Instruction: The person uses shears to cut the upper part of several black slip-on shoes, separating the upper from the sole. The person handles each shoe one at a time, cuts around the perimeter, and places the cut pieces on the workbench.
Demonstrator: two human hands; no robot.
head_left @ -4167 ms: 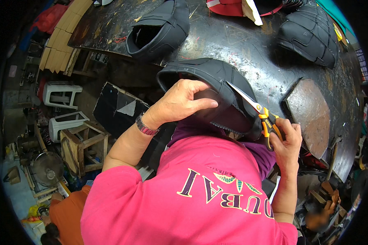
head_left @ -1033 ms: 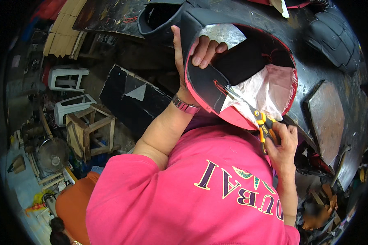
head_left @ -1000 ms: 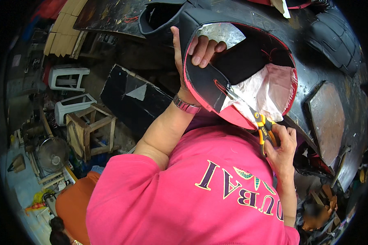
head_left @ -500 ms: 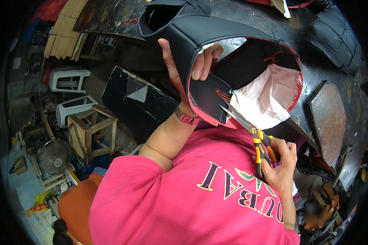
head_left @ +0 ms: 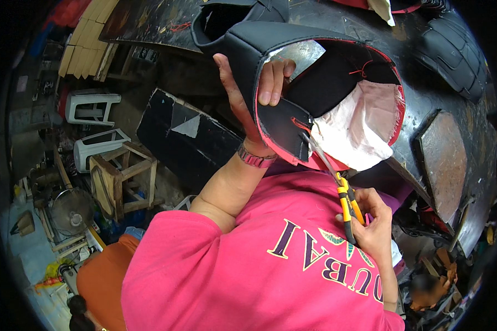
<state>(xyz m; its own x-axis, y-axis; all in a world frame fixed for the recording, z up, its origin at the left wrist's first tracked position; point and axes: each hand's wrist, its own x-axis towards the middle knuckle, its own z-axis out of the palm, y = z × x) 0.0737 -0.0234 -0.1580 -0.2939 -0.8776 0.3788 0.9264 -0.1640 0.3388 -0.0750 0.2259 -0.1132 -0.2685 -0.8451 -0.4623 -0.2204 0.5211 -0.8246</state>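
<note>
A black leather-like stitched shell (head_left: 270, 41) with a red inner edge faces me with its wide opening. My left hand (head_left: 243, 113) grips its left rim, with fingers curled inside the opening and the thumb side outside. In my right hand (head_left: 375, 226) are scissors (head_left: 344, 199) with yellow and black handles, pointing up and left. Their blades lie beside a tuft of loose red thread (head_left: 300, 123) near the lower inner edge. White-pink lining cloth (head_left: 359, 138) hangs out of the opening. More red thread (head_left: 361, 70) shows deeper inside.
The dark worktable (head_left: 331, 12) holds a similar black padded piece (head_left: 453, 55) and a worn board (head_left: 444, 160) at the right. To the left are a black panel (head_left: 176, 135), white stools (head_left: 94, 107), a wooden stool (head_left: 116, 182) and a fan (head_left: 73, 212). A person in orange (head_left: 105, 270) is lower left.
The scissors have moved up and left, closer to the red thread, and their handles have come closer together. The black shell has shifted slightly; my left hand keeps its grip.
</note>
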